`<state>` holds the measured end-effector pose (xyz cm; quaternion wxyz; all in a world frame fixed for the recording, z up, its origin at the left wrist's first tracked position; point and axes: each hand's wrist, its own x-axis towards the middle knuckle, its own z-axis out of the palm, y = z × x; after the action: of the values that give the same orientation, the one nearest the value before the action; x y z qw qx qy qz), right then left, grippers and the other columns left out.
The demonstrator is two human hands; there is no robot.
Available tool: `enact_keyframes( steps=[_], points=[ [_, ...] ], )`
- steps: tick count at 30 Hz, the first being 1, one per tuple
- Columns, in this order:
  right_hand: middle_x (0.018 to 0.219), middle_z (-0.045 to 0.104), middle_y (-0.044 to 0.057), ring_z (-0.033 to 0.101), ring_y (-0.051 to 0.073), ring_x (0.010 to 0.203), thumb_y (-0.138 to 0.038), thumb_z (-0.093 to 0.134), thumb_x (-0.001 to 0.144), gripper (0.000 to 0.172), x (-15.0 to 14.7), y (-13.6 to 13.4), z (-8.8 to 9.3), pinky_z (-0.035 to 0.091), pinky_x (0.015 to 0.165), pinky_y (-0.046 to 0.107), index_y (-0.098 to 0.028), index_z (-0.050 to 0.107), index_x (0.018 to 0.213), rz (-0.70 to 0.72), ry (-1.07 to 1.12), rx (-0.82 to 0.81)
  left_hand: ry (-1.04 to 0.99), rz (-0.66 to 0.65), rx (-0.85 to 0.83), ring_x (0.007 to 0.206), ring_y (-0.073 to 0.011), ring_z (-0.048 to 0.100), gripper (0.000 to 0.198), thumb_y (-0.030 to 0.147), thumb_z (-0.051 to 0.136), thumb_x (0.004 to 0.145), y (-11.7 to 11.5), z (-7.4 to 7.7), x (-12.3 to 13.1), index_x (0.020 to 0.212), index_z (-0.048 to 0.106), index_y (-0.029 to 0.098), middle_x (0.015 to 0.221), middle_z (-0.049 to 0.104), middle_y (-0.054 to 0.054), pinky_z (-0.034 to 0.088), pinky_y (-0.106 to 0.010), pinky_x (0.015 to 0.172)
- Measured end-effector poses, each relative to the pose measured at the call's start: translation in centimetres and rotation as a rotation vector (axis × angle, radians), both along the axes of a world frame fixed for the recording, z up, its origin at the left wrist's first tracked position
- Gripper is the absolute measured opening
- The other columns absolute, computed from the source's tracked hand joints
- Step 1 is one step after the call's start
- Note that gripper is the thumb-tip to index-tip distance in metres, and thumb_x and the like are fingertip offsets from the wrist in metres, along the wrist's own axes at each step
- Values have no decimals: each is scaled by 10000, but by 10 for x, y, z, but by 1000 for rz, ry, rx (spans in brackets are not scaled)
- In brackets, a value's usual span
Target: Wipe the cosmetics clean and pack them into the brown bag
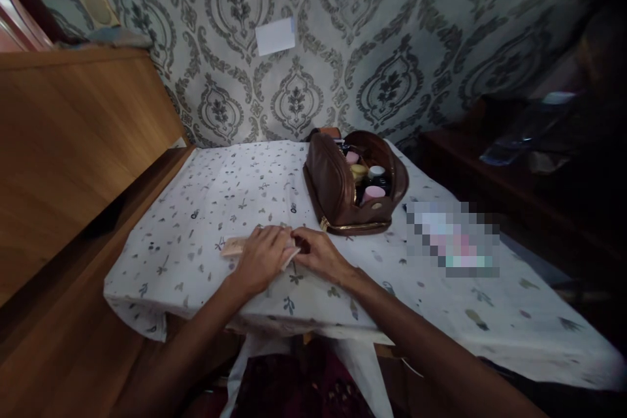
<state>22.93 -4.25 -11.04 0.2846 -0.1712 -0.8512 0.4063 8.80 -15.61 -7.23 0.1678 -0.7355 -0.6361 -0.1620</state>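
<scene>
My left hand (264, 256) lies over a small pale peach packet (233, 247) near the front of the table, its fingers together and closed on it. A whitish edge or flap (290, 257) sticks out between the two hands. My right hand (317, 253) touches the packet's right end, thumb and fingers curled together in a pinch; what lies between these fingertips is too small to make out. Just behind the hands stands an open brown leather bag (333, 183) holding several bottles and jars with pink, white and yellow lids.
A patterned white cloth (220, 189) covers the table. A blurred-out flat item (453, 238) lies right of the bag. Wooden furniture (78, 144) rises at the left. On the dark right side is a clear bottle (529, 130). A white paper (275, 36) is on the wall.
</scene>
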Motion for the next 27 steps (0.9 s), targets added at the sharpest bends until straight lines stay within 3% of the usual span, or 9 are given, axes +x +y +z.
enact_keyframes(
  steps=[3,7,13,18,21,24,27],
  points=[
    [751,609,-3,536,145,653,-228,723,729,238,0,0,-2,427,631,260,-169,662,952,-13,29,-19,49,19,-122,954,-256,599,339,419,456,952,5,-7,-1,1136,543,148,1017,655,-104,442,-386,806],
    [785,617,2,548,140,663,-208,745,715,287,1,1,-2,441,632,258,-183,675,992,-14,40,-53,18,43,-239,911,-248,577,316,472,501,918,-9,-5,-32,1035,555,184,969,630,-75,438,-369,771],
    [876,629,20,566,140,717,-218,761,700,317,0,3,1,456,660,265,-191,673,1003,18,74,-134,-81,56,-282,897,-232,539,314,427,607,867,-32,-5,-69,1062,534,193,984,590,-60,446,-344,750],
    [838,634,16,585,149,734,-382,727,749,360,-2,2,1,463,632,261,-177,640,1032,58,108,-369,-76,50,-204,908,-236,526,263,377,619,851,-30,-11,-68,1026,536,199,967,564,-61,450,-354,778],
    [778,615,3,584,135,635,-504,686,768,427,-2,2,1,431,516,233,-180,628,1041,111,82,-552,2,41,-174,914,-247,512,260,350,620,844,-26,-9,-68,1032,532,194,984,554,-70,446,-364,779],
    [727,620,-2,577,121,550,-573,703,723,489,-3,4,3,394,447,214,-174,629,995,127,32,-711,69,7,-159,916,-255,503,265,339,618,848,-24,-4,-71,1039,529,178,997,552,-83,440,-371,784],
    [696,639,4,604,127,566,-579,761,650,508,-6,9,9,435,496,224,-155,635,899,128,41,-806,100,-2,-133,914,-256,515,268,348,612,855,-19,1,-72,1053,533,185,983,558,-79,428,-370,775]
  ],
)
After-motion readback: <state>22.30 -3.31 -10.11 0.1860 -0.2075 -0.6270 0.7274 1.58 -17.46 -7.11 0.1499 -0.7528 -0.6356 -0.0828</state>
